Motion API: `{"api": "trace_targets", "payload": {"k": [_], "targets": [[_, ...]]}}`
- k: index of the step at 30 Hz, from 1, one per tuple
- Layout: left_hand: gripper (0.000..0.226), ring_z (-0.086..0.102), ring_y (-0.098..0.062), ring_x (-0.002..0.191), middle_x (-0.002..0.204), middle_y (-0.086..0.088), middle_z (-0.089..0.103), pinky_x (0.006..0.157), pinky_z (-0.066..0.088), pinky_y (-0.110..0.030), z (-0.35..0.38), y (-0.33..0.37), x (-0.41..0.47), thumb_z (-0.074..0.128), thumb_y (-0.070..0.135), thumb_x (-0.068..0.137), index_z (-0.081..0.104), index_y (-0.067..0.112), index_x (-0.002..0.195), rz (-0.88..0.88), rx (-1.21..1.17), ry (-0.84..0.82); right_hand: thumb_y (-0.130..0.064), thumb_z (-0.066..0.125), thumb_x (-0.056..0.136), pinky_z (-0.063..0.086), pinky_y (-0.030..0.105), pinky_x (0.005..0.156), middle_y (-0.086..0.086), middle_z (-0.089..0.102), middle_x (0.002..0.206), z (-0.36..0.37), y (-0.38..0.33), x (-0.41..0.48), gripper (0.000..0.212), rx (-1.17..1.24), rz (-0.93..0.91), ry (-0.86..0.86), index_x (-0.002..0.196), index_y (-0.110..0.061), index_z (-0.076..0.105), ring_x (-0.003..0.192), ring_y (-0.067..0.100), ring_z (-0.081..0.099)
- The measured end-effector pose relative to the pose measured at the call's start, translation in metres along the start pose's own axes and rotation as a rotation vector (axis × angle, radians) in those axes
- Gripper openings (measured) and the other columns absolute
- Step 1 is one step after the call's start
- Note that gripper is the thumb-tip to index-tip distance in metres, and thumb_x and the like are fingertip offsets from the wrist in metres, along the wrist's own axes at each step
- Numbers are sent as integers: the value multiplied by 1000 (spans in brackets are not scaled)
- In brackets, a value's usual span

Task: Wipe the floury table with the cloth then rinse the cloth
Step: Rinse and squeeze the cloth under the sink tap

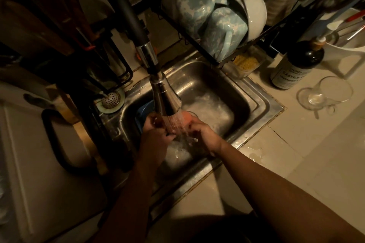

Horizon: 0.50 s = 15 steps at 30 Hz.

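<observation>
A reddish-orange cloth [182,119] hangs between my two hands under the running water of the tap spray head [166,98], over the steel sink [254,102]. My left hand [156,130] grips the cloth's left side with curled fingers. At the cloth's right side, my right hand [203,134] pinches it. Water splashes off the cloth into the basin below. Much of the cloth is hidden by the water stream and my fingers.
A dish rack [199,45] with mugs and bowls overhangs the sink's back right. On the counter to the right stand a dark soap bottle [298,67] and an overturned glass [325,92]. A sink strainer [110,99] lies at the left rim. Knives stand at back left.
</observation>
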<state>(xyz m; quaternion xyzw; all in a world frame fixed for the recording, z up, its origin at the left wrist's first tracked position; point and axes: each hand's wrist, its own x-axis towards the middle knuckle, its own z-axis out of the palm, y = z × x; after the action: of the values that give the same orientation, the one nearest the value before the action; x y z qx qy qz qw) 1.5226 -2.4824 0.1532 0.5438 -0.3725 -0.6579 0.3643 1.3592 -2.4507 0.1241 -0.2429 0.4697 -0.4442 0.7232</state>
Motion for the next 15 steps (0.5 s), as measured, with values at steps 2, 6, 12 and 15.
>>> {"api": "trace_targets", "payload": {"k": [2, 6, 12, 15], "targets": [[53, 72, -16, 95, 111, -18, 67, 73, 58, -23, -2, -1, 0, 59, -19, 81, 47, 1, 129, 27, 89, -12, 5, 42, 96, 50, 23, 58, -1, 72, 77, 2, 5, 2, 35, -47, 3, 46, 115, -16, 63, 65, 12, 66], [49, 69, -34, 102, 116, -23, 67, 80, 57, -40, -6, -3, 3, 62, -7, 73, 60, 9, 119, -40, 35, 10, 1, 56, 97, 49, 21, 64, 8, 66, 90, 9, 12, 13, 19, -246, -167, 202, 108, -9, 67, 68, 29, 61], [35, 73, -25, 87, 95, -7, 76, 66, 58, -27, -12, -1, 7, 80, 0, 75, 69, 7, 107, -34, 254, 31, -20, 68, 90, 51, 34, 94, 12, 69, 111, -2, 15, 15, 20, -432, -279, 195, 109, -13, 70, 101, 16, 66], [36, 70, -34, 91, 94, -10, 74, 77, 58, -42, -21, -1, 11, 77, -8, 72, 67, 7, 103, -69, 280, 68, -9, 73, 85, 53, 26, 84, -2, 72, 98, -8, 12, 13, 15, -346, -263, 203, 99, -11, 70, 89, 7, 66]]}}
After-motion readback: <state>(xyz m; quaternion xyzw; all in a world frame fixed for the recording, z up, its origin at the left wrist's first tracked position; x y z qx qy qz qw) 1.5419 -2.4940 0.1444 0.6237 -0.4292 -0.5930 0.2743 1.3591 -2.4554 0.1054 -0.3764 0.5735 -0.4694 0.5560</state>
